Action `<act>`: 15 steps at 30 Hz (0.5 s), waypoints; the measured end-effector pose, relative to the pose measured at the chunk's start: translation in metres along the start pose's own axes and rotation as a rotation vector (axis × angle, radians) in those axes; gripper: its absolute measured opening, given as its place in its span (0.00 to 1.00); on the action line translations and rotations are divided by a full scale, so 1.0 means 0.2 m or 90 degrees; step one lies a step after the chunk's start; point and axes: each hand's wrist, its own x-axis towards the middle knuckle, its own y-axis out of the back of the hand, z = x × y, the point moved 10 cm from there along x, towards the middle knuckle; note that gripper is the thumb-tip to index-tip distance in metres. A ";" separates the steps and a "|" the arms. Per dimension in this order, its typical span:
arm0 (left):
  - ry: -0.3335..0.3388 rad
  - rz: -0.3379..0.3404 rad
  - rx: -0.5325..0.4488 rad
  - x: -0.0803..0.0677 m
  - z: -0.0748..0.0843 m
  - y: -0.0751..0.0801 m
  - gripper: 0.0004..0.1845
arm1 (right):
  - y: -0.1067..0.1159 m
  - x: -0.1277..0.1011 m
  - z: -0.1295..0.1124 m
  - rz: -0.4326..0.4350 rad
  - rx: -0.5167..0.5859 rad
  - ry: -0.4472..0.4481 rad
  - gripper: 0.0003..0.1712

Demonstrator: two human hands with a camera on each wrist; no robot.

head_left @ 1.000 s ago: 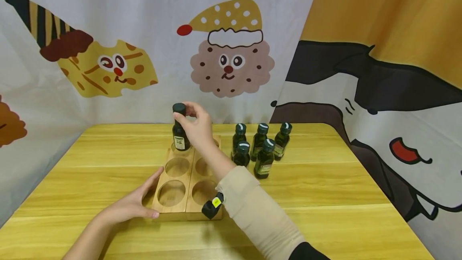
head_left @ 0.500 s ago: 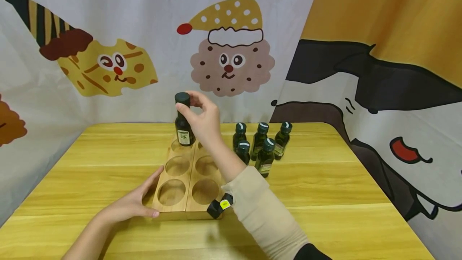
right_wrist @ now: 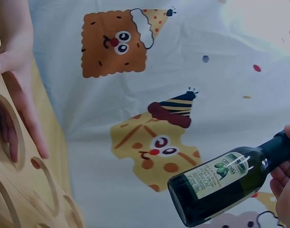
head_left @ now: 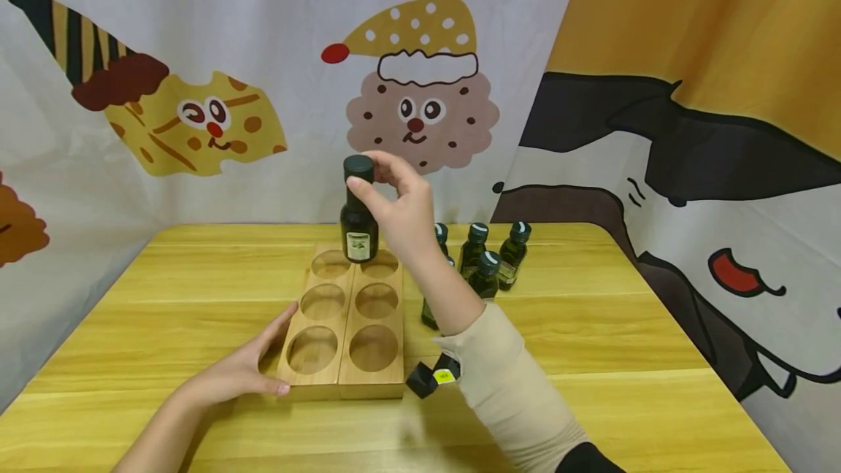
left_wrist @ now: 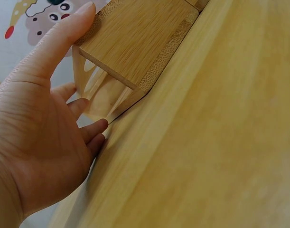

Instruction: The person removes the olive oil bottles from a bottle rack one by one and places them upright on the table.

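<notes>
My right hand (head_left: 388,199) pinches the black cap of a small dark green bottle (head_left: 358,228) and holds it in the air above the far end of a wooden holder (head_left: 340,378) with round holes, all of them without bottles. In the right wrist view the bottle (right_wrist: 220,185) hangs tilted, with fingers (right_wrist: 285,183) round its neck. My left hand (head_left: 243,367) rests flat against the holder's near left corner, fingers straight; the left wrist view shows its palm (left_wrist: 35,137) beside the holder's wooden edge (left_wrist: 135,42).
A cluster of several matching green bottles (head_left: 489,258) stands on the yellow wooden table (head_left: 624,356) just right of the holder. Cartoon-printed cloth (head_left: 197,93) hangs behind and to the right of the table. A black tag (head_left: 430,378) dangles at my right wrist.
My right hand has lifted the bottle up out of the far left hole and carried it to the right and higher. The left hand has stayed at the holder's corner.
</notes>
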 end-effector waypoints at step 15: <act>0.000 0.004 0.006 0.00 0.01 0.00 0.61 | 0.29 0.01 -0.09 0.015 -0.003 0.070 0.16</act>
